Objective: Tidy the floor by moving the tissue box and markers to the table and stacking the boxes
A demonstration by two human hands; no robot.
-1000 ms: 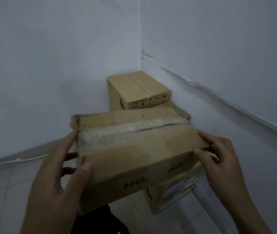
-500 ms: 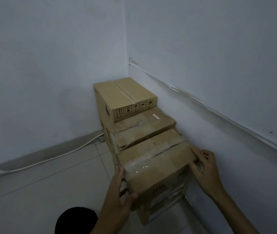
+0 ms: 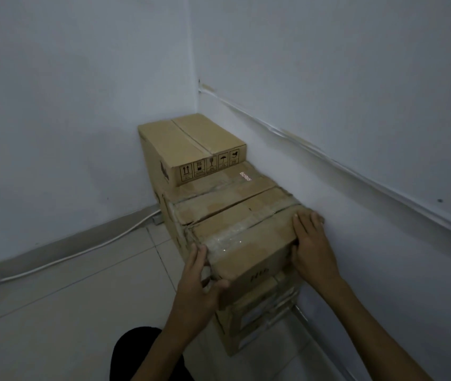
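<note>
The taped cardboard box (image 3: pixel 243 237), held in the air a second ago, now sits on the lower box (image 3: pixel 263 320), with both hands closer together on its near end.

Dim, bluish, even light with soft shadows, slight grain, and wide-angle bending at edges.

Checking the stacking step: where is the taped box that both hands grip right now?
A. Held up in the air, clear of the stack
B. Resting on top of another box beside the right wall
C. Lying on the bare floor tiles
B: the taped box, gripped by the left hand and right hand, sits on a lower box by the wall.
</note>
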